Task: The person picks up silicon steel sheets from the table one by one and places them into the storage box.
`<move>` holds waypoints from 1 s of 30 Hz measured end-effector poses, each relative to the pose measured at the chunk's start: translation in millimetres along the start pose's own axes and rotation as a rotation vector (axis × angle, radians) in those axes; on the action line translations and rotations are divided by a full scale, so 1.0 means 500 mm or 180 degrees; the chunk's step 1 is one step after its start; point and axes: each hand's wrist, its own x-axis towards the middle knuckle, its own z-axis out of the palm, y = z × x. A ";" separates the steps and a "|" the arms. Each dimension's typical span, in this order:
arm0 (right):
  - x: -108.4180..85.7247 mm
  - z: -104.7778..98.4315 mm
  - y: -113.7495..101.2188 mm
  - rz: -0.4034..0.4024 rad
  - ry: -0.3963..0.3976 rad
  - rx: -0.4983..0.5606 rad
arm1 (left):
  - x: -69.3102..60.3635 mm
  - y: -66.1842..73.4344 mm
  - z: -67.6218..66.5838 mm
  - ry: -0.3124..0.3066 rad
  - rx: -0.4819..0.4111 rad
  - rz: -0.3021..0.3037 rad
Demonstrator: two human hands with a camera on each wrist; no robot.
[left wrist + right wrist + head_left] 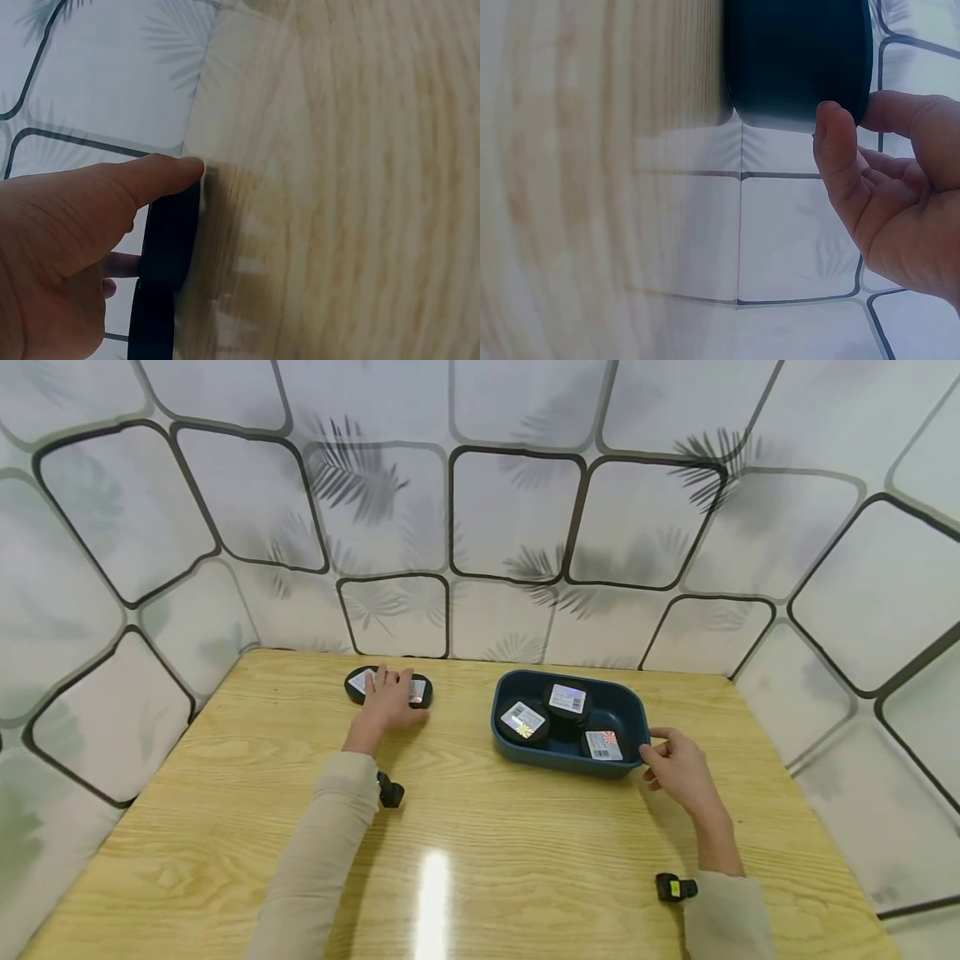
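Note:
Toward the back left of the table, two black round containers with white labels, the left one (pixel 356 683) and the right one (pixel 425 691), stand side by side. My left hand (pixel 386 697) lies over them and grips the right one, its thumb along the side in the left wrist view. To the right is a dark blue rectangular bin (pixel 547 760) holding black round labelled containers: one at left (pixel 517 731), one at the back (pixel 567 695) and one at front right (pixel 602 746). My right hand (pixel 678 768) pinches the bin's right rim between thumb and fingers.
The light wooden table (pixel 480 827) reaches back to a patterned curtain (pixel 517 510), which also hangs along both sides. A small black device (pixel 390 791) sits at the left wrist and another (pixel 675 887) at the right.

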 end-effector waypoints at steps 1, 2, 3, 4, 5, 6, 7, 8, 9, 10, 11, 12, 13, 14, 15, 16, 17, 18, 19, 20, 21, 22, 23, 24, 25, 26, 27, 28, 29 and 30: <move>0.000 0.001 0.000 0.0000 -0.0007 0.0006 | -0.001 -0.001 0.002 0.0009 0.0024 -0.0010; -0.001 0.003 0.001 0.0003 -0.0016 0.0012 | -0.002 -0.002 0.004 0.0016 0.0041 -0.0024; -0.001 0.004 0.001 0.0003 -0.0024 0.0017 | -0.002 -0.002 0.006 0.0018 0.0052 -0.0033; -0.001 0.005 0.001 0.0009 -0.0027 0.0023 | -0.004 -0.002 0.007 0.0028 0.0060 -0.0038; -0.001 0.005 0.001 0.0010 -0.0029 0.0027 | -0.005 -0.001 0.008 0.0036 0.0068 -0.0036; -0.002 0.006 0.001 0.0011 -0.0029 0.0029 | -0.006 0.000 0.009 0.0044 0.0072 -0.0031; -0.002 0.006 0.002 0.0011 -0.0027 0.0026 | -0.007 0.001 0.009 0.0051 0.0070 -0.0025; -0.002 0.006 0.002 0.0012 -0.0023 0.0024 | -0.009 0.003 0.010 0.0057 0.0072 -0.0016; -0.002 0.006 0.002 0.0010 -0.0018 0.0023 | -0.010 0.006 0.010 0.0063 0.0072 -0.0005; -0.002 0.007 0.002 0.0012 -0.0015 0.0023 | -0.012 0.008 0.010 0.0067 0.0070 0.0000; -0.003 0.007 0.002 0.0016 -0.0016 0.0018 | -0.015 0.011 0.011 0.0061 0.0068 0.0002; -0.003 0.007 0.002 0.0022 -0.0019 0.0013 | -0.017 0.014 0.011 0.0055 0.0068 0.0001; -0.003 0.007 0.002 0.0026 -0.0025 0.0007 | -0.020 0.017 0.012 0.0048 0.0069 0.0005; -0.003 0.007 0.002 0.0036 -0.0030 0.0003 | -0.023 0.021 0.014 0.0036 0.0077 0.0006; -0.004 0.006 0.002 0.0038 -0.0035 -0.0001 | -0.026 0.024 0.016 0.0028 0.0082 0.0014; -0.004 0.006 0.002 0.0037 -0.0030 -0.0003 | -0.029 0.026 0.019 0.0030 0.0101 0.0024; -0.004 0.005 0.001 0.0034 -0.0025 -0.0012 | -0.032 0.028 0.021 0.0035 0.0111 0.0036; -0.004 0.004 0.000 0.0026 -0.0019 -0.0015 | -0.036 0.030 0.023 0.0050 0.0114 0.0047; -0.003 0.003 -0.001 0.0015 -0.0013 -0.0020 | -0.039 0.031 0.025 0.0067 0.0118 0.0059; -0.003 0.002 -0.002 0.0009 -0.0005 -0.0023 | -0.042 0.032 0.028 0.0085 0.0131 0.0074; -0.002 0.001 -0.003 -0.0005 0.0000 -0.0027 | -0.045 0.032 0.030 0.0098 0.0125 0.0090; -0.002 0.000 -0.005 -0.0009 0.0003 -0.0031 | -0.049 0.032 0.031 0.0099 0.0111 0.0100; -0.002 0.000 -0.006 -0.0020 -0.0009 -0.0037 | -0.053 0.033 0.032 0.0090 0.0080 0.0110; -0.002 -0.001 -0.007 -0.0019 -0.0014 -0.0037 | -0.057 0.033 0.033 0.0082 0.0052 0.0122; -0.003 -0.001 -0.007 -0.0011 -0.0022 -0.0042 | -0.062 0.034 0.033 0.0075 0.0036 0.0133; -0.003 -0.001 -0.008 -0.0003 -0.0027 -0.0046 | -0.067 0.035 0.033 0.0059 0.0006 0.0140; -0.003 -0.001 -0.009 0.0002 -0.0033 -0.0048 | -0.072 0.036 0.032 0.0037 -0.0028 0.0141; -0.004 -0.001 -0.009 0.0006 -0.0036 -0.0047 | -0.078 0.038 0.031 0.0020 -0.0048 0.0136; -0.004 -0.001 -0.009 0.0007 -0.0037 -0.0050 | -0.083 0.041 0.029 0.0008 -0.0064 0.0127; -0.004 0.000 -0.009 0.0021 -0.0032 -0.0049 | -0.088 0.043 0.027 -0.0010 -0.0064 0.0116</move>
